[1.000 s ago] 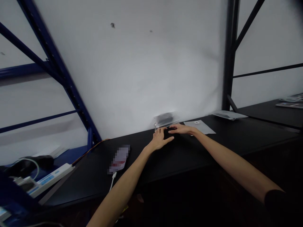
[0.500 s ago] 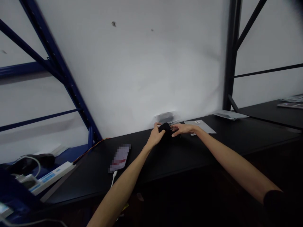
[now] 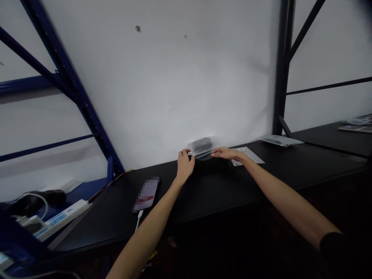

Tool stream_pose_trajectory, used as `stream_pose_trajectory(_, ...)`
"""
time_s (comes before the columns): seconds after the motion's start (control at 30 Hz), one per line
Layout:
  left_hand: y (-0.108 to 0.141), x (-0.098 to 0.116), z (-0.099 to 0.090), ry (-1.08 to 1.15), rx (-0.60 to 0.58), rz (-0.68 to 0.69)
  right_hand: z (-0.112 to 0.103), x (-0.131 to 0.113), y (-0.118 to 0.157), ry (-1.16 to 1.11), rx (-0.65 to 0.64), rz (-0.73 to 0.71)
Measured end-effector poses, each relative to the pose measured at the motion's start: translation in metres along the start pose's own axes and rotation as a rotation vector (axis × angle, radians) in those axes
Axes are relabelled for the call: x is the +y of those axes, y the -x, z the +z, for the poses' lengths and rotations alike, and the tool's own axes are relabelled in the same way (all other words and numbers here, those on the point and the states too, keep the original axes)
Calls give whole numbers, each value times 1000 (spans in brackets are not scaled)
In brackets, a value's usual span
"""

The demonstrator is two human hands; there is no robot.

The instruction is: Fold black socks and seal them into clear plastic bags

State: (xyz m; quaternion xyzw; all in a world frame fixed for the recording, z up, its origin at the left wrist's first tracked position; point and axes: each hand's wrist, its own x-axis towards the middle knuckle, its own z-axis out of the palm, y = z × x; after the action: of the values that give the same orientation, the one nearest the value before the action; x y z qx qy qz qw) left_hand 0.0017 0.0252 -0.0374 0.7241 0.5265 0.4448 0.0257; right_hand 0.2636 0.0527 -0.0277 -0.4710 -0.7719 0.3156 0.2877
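A clear plastic bag [image 3: 202,145] with something dark in it lies at the back of the black table [image 3: 209,193], against the wall. My left hand [image 3: 185,166] is at the bag's left edge, its thumb apart from its curved fingers. At the right edge is my right hand [image 3: 225,153], palm down, its fingertips pressed together on what looks like the bag's edge. Between the hands, a dark flat surface shows at the bag's front; its outline is hard to make out. A white sheet [image 3: 251,155] lies beside my right hand.
A phone [image 3: 147,195] with a white cable lies left of my left forearm. Farther left are a white power strip [image 3: 62,219] and a blue rack frame [image 3: 87,104]. Another plastic bag [image 3: 281,140] lies at the right, near a black post [image 3: 281,77].
The black object that was between my hands no longer shows there. My left hand has moved slightly left, its thumb and fingers off that object. My right hand's fingers have drawn together.
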Motion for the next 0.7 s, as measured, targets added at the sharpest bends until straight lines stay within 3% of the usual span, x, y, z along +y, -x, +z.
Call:
stream_pose_trajectory(0.13, 9, 7, 7, -142, -166, 60, 0, -2, 2, 42, -3, -23)
stream_pose_trajectory(0.33, 13, 2, 9, -335, -234, 44, 0, 3, -4, 43, -25, -67)
stream_pose_trajectory(0.53, 4, -1, -2, -232, -174, -31, -3, 5, -5, 0, -13, -114)
stream_pose_trajectory(0.7, -2, 3, -14, -145, -46, -78, -7, 8, -7, -84, 64, -172)
